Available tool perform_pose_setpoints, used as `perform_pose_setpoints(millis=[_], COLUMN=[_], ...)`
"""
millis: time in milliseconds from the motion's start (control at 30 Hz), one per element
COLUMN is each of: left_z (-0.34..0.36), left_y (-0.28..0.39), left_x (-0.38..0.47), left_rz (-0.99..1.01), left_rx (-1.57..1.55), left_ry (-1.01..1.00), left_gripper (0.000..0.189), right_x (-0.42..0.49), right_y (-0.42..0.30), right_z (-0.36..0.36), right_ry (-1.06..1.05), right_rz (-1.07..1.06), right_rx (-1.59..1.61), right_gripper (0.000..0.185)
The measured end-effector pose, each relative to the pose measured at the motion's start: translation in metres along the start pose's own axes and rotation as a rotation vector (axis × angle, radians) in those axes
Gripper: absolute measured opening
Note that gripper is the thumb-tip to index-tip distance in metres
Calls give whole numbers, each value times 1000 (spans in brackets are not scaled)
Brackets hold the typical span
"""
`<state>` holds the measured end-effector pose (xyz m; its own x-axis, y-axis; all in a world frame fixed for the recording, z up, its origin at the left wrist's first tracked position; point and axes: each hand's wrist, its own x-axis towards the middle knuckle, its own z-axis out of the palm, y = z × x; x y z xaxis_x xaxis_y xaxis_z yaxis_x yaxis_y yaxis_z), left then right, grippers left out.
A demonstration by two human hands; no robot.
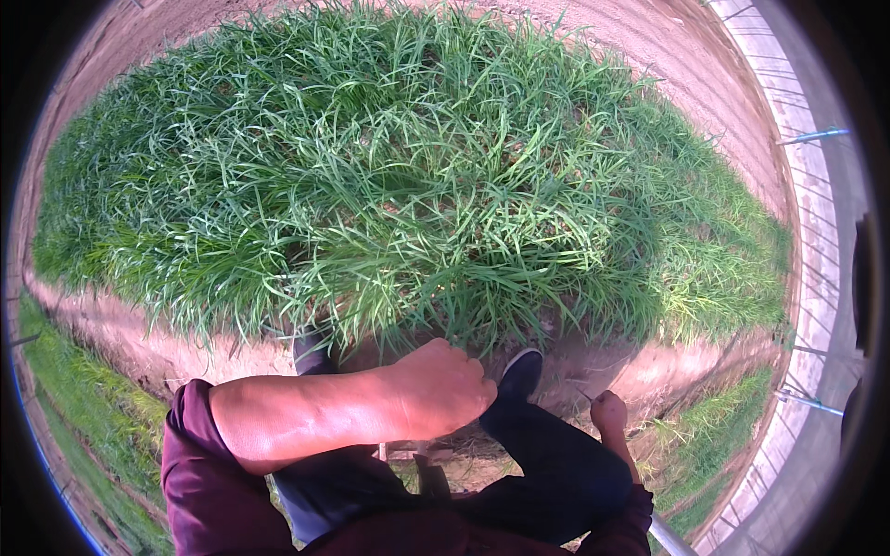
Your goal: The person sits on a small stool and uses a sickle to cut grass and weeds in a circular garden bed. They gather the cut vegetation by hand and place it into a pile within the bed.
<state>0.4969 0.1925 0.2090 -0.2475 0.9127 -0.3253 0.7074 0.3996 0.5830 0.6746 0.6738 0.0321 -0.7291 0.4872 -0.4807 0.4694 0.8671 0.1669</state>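
Observation:
My left hand [450, 389] is raised across the front of my body, back of the hand up and fingers curled into a fist. Nothing sticks out of it, and its palm side is hidden. Lower and to the right, beside my bent knee, my right hand [609, 415] grips a thin pointed tool [583, 394]; only a short length shows past the fingers, too small to name. Ahead of both hands spreads a dense bed of long-leaved green grassy plants [417, 187]. Its near edge droops over the bare soil [229, 358] by my feet.
My dark shoe [523, 372] stands at the bed's edge. Between my legs shows part of a low seat or frame [424, 453]. Another planted strip [90, 389] runs at the left, with more green [723, 424] at the right. A pale concrete edging [813, 229] curves along the right side.

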Motion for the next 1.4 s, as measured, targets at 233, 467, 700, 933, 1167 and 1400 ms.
perform_pose_setpoints(millis=[233,467,700,933,1167,1400], left_z=[-11,-7,-10,-9,-8,5], left_y=[3,1,-1,-2,-11,-21], left_x=[-18,-29,-29,-26,-17,-10], left_rz=[32,92,112,90,19,-32], left_rx=[17,-57,-80,-74,-72,-61], left_ry=[12,182,197,166,-13,-22], left_gripper=[30,30,34,30,32,27], right_x=[-1,0,-3,-1,3,7], right_y=[-2,-2,-4,2,6,-7], right_z=[4,4,4,8,1,-2], right_ry=[-18,-20,-18,11,-47,-14], right_rz=[24,13,2,-12,35,74], right_rx=[-8,-18,-39,-4,14,28], right_gripper=[25,25,24,23,23,20])
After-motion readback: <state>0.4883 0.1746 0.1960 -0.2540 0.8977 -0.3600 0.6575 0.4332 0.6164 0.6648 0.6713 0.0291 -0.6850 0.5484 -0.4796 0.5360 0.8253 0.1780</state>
